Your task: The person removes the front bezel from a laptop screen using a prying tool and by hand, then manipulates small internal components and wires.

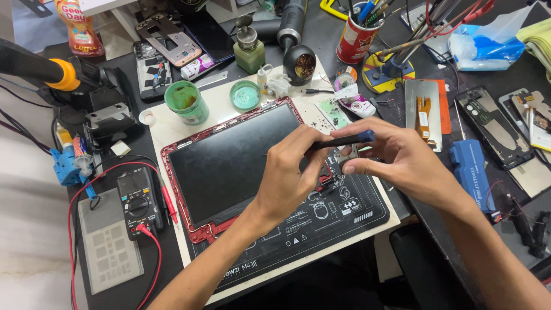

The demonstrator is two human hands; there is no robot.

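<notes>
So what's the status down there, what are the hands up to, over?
Left hand gripping a dark tool. Right hand pinching a small metal part. Red-framed tablet flat beneath. Nothing blocking.

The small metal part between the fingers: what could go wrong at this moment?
1. The small metal part is pinched only by the right hand fingertips; pressure from the dark tool in the left hand could flick it into the clutter.
2. The tool works just above the tablet screen; a slip might scratch it.
3. The open green jar stands close and could tip.
</notes>
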